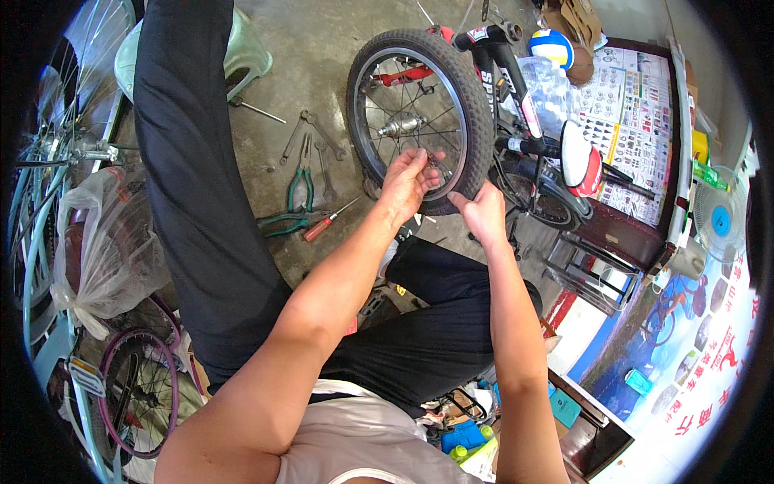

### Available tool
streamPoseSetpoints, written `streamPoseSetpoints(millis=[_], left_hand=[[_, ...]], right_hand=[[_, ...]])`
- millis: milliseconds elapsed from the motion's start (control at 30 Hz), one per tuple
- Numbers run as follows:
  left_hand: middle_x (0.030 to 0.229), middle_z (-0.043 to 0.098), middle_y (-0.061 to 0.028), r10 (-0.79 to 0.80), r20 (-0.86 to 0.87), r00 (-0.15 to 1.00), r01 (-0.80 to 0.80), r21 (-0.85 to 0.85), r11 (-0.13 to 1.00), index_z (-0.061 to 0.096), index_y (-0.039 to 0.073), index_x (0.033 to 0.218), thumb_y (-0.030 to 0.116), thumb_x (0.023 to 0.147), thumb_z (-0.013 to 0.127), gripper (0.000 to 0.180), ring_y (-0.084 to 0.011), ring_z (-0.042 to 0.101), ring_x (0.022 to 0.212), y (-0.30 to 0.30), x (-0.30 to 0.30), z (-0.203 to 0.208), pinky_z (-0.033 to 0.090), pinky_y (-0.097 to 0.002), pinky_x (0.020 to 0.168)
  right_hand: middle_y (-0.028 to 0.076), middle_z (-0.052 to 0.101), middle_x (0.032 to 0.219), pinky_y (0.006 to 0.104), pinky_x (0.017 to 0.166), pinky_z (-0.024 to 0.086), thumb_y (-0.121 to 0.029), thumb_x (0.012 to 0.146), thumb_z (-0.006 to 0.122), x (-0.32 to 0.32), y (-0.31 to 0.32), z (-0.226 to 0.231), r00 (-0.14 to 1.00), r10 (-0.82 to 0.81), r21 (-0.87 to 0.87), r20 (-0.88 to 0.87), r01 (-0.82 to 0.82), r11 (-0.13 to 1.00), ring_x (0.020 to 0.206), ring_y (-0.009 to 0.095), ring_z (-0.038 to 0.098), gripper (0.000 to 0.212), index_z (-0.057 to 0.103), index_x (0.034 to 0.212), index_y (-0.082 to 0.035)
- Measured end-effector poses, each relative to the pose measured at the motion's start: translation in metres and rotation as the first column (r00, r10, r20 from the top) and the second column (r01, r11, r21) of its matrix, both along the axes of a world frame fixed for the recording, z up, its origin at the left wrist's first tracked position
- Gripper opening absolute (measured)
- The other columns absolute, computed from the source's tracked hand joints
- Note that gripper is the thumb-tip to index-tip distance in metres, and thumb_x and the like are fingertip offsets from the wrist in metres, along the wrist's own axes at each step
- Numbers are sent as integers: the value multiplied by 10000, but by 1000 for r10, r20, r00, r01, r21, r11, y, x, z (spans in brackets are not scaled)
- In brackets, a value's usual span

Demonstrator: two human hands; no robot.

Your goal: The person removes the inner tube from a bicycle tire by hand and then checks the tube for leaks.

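I have the left hand (pixel 407 181) inside the wheel (pixel 403 125), fingers curled narrow near the rim; I cannot tell whether they pinch anything. If the wheel turns, its spokes could catch those fingers. The wheel itself sits just ahead of the bent knee, close beside a black bicycle frame (pixel 508 77). Further right, I have the right hand (pixel 484 214) mostly closed against the tyre (pixel 477 121), thumb toward the rim. Too hard a push there could make the thumb slip and get nipped, and uneven pressure from the two hands could tip the wheel.

Around them, from the left, I see a light-blue bicycle (pixel 52 347), a clear plastic bag (pixel 121 242) and a pale green stool (pixel 246 48). Next comes stained grey floor (pixel 290 73), with pliers (pixel 301 181) and a red-handled screwdriver (pixel 318 231) lying where a shifting foot could roll onto them. On the right I get a ball (pixel 552 50), a panel of printed sheets (pixel 629 133) and a fan (pixel 713 216).
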State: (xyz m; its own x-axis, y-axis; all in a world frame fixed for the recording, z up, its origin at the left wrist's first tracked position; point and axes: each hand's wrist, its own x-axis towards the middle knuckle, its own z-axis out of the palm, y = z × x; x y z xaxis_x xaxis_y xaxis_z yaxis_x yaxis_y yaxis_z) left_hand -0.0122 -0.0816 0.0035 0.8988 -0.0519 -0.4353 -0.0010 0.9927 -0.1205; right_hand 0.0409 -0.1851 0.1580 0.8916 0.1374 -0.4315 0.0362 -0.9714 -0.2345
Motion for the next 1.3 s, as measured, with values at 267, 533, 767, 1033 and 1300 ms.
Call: streamPoseSetpoints(millis=[267,533,767,1033,1300], left_hand=[[1115,724,-115,36,-92,995,-32,41,999,584,109,1092,214,1056,606,113,-144,692,784,-6,0,11,604,-301,709],[1152,723,-119,-8,-74,997,15,94,995,611,88,1225,198,1078,549,194,-157,710,844,-3,4,18,618,-317,765],[1189,718,-139,-116,-44,992,120,107,987,605,38,1219,135,1071,537,190,-168,721,856,9,9,8,634,-331,788],[1207,712,-127,-89,23,996,88,37,995,621,53,1156,143,1063,560,144,-150,714,820,9,2,-1,632,-329,761],[1183,716,-120,7,-32,999,-7,-3,1000,610,87,1065,181,1074,554,110,-133,698,803,-6,3,13,609,-317,727]], right_hand=[[214,759,980,454,871,558,-211,760,820,-1,6,4,1000,-24,-6,2,24,1000,979,385,733,367,722,1062,-27],[214,758,975,451,867,560,-228,754,824,0,-1,-1,1000,-18,7,3,18,1000,976,374,736,374,727,1062,-38],[217,757,977,449,865,558,-229,759,815,1,-3,-1,1000,-11,-6,-1,11,1000,973,378,735,368,725,1055,-30],[225,754,975,457,863,555,-229,760,823,2,0,2,999,-18,-6,-34,18,1000,974,385,733,368,724,1048,-23],[182,749,909,421,803,553,-198,766,816,1,-1,0,998,-42,-15,-39,42,999,885,323,726,341,722,1042,-20]])
